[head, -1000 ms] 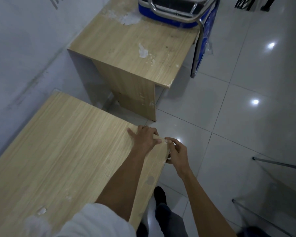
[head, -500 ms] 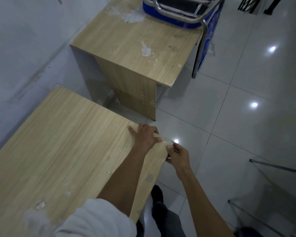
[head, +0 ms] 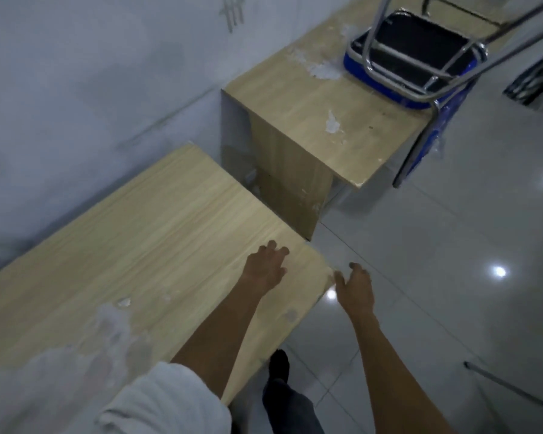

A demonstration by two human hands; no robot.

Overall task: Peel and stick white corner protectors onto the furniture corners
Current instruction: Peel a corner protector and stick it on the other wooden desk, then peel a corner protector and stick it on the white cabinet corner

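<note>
Head view: both grips are off the corner now. Half a second ago the left grip [head: 265, 269] pressed on the near desk [head: 138, 245] at its far right corner [head: 325, 267], and the right grip [head: 355, 288] pinched something small at the edge there.

Now the left hovers over the top just left of the corner, fingers loosely spread, holding nothing. The right hangs off the edge just right of it, fingers relaxed and wide, also empty.

Corner protector [head: 332, 272]: in neither grip. A pale patch right on that corner is probably it, too blurred to confirm.

My read: this corner is stuck and released, step done.

View has swung toward the far desk [head: 311, 126]. Its near right corner [head: 359, 183] looks bare and chipped, so likely the next target. No spare protector in view, so one needs fetching and peeling first. The upturned chair [head: 405, 70] sits on the far desk, well apart from that corner.
</note>
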